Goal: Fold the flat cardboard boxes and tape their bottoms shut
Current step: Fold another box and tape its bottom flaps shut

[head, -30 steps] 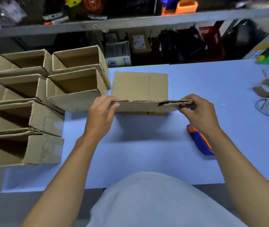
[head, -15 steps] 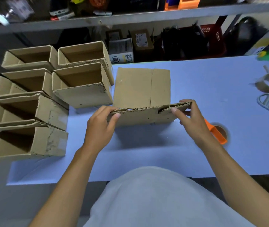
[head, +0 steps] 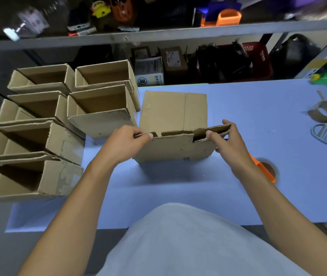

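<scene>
Cardboard, corrugated, thin at the edges: that's the weak spot. Nearest to the person, both hands work one flat box point(head: 175, 146) standing on edge on the blue table point(head: 178, 196), mid-table just in front of the torso. Left hand point(head: 127, 143) pinches the top-left corner, thumb on the near side, fingers curled over the far side. Right hand point(head: 229, 141) pinches the top-right flap where the layers have begun to part, thumb inside the gap.

Risks, as I judge them: pulling w/ uneven force could tear the frayed flap edge or crease a panel off its score line, so the box won't square up. Bottom edge only rests on the table, so it may skid when the sides are pushed apart.

Just right of the right wrist, tape dispenser point(head: 264, 172), orange handle, partly hidden by the forearm; a blind reach back could knock it.

Left side: folded boxes point(head: 59, 140) stacked on their sides, open ends showing, close to the work; a wide left-elbow swing might topple them.

Behind the held box, another flat piece point(head: 173, 110) lies on the table. Far right: empty tape core point(head: 325, 112), scissors point(head: 323, 132).
</scene>
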